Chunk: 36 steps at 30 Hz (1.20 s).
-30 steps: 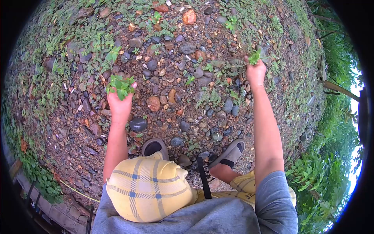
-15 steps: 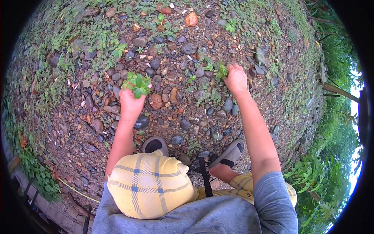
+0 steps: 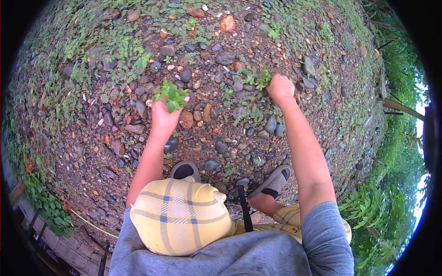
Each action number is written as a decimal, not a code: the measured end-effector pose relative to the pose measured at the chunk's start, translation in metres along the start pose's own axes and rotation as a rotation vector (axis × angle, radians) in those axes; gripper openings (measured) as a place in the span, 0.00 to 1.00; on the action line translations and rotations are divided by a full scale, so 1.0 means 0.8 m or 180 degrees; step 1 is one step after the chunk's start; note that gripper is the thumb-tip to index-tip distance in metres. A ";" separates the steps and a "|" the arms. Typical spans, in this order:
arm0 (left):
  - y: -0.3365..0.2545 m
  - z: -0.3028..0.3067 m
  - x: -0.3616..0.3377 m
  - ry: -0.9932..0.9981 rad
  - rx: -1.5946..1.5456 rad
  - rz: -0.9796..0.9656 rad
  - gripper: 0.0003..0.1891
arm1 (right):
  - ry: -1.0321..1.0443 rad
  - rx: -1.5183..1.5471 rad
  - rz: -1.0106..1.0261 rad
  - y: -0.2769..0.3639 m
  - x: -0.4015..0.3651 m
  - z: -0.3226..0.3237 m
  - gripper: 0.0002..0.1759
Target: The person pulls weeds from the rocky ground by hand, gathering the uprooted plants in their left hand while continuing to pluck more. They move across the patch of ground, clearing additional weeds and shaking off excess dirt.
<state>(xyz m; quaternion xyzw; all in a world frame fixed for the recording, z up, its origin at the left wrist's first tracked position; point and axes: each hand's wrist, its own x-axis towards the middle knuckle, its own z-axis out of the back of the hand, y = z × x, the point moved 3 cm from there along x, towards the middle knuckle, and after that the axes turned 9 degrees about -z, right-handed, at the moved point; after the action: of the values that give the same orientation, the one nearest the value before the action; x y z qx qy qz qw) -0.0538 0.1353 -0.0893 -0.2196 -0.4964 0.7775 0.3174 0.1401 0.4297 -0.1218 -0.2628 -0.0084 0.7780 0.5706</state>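
My left hand [image 3: 165,117] is closed around a small bunch of leafy green weeds [image 3: 172,95], whose leaves stick out above the fingers. Stony ground lies below it. At the right, my right hand [image 3: 280,88] is low over the soil with its fingers curled in. A small green weed [image 3: 263,79] shows at its left side and seems to be pinched by the fingers. The hand itself hides the fingertips and the weed's stem.
Pebbles and low weeds cover the sloping ground, with an orange stone [image 3: 227,23] farther out. My sandals [image 3: 275,181] stand between the stones. Dense greenery [image 3: 391,202] and a wooden pole [image 3: 403,109] line the right side; a yellow hose or cord [image 3: 94,225] lies lower left.
My left hand has shifted slightly right with the weeds in it. My right hand has moved a little outward, and the small weed beside its fingers has moved with it and stands more upright.
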 end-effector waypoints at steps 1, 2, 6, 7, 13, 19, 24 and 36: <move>0.010 -0.004 0.002 -0.0067 -0.0130 -0.0014 0.16 | 0.0183 0.0061 0.0067 0.004 -0.008 0.015 0.16; 0.018 -0.006 0.003 -0.0129 -0.0165 -0.0028 0.15 | 0.0237 0.0074 0.0059 0.005 -0.005 0.015 0.17; 0.024 0.008 0.012 -0.0334 -0.0206 0.0017 0.15 | 0.0546 -0.0014 0.0113 0.008 -0.010 0.025 0.19; 0.027 0.012 0.012 -0.0388 -0.0214 0.0065 0.15 | 0.0465 0.0022 0.0145 0.009 -0.013 0.024 0.21; 0.034 0.011 0.001 -0.0171 -0.0443 0.0305 0.12 | 0.0589 0.0686 0.0311 -0.022 -0.002 0.000 0.27; 0.039 -0.022 -0.005 0.0141 -0.0461 0.0174 0.14 | 0.1099 0.2267 0.0221 -0.079 -0.002 -0.054 0.22; 0.009 -0.066 0.002 0.0820 0.0050 -0.0112 0.13 | 0.1038 0.3310 0.0272 -0.102 -0.063 -0.022 0.14; 0.009 -0.073 0.026 0.0568 0.0115 -0.0393 0.11 | -0.0599 0.0938 0.1787 -0.014 -0.148 -0.043 0.37</move>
<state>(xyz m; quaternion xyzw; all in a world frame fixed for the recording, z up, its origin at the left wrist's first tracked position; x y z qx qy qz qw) -0.0320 0.1848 -0.1202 -0.2511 -0.4647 0.7427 0.4116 0.1892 0.3179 -0.1009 -0.0965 0.1244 0.9186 0.3625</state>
